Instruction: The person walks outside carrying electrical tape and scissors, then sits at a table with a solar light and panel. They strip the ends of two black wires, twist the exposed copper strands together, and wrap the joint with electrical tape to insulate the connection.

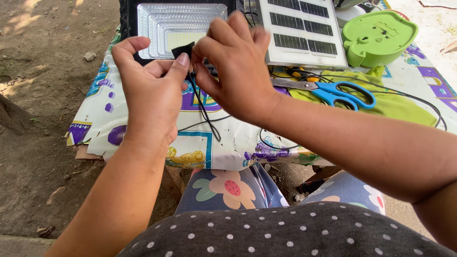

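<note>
1. Left hand [152,93], centre-left of frame: thumb and forefinger pinched narrow on a small piece of black tape [183,49], raised above the table.
2. Right hand [233,62], centre: fingers curled tight, pinching the same tape piece from the other side. A thin black wire [203,110] hangs down from between the two hands.
3. Judgement on the step in hand: looks like tape being worked around the wire. To do it well, keep the tape taut, keep the thumbs close to the joint, and wrap evenly so no wire shows. The exact joint is hidden by the fingers.
4. Around: LED floodlight panel [178,24] at upper centre, solar panel [302,31] to its right, green plastic casing [378,37] at upper right.
5. Blue-handled scissors [335,91] lie right of centre on a green cloth [404,107], near the right wrist.
6. All rest on a table with a colourful patterned cover [223,143]; bare soil at left.
7. In the way: loose black cable loops across the cover under the hands, so the hanging wire could snag on it; the scissors sit close to the right forearm.
</note>
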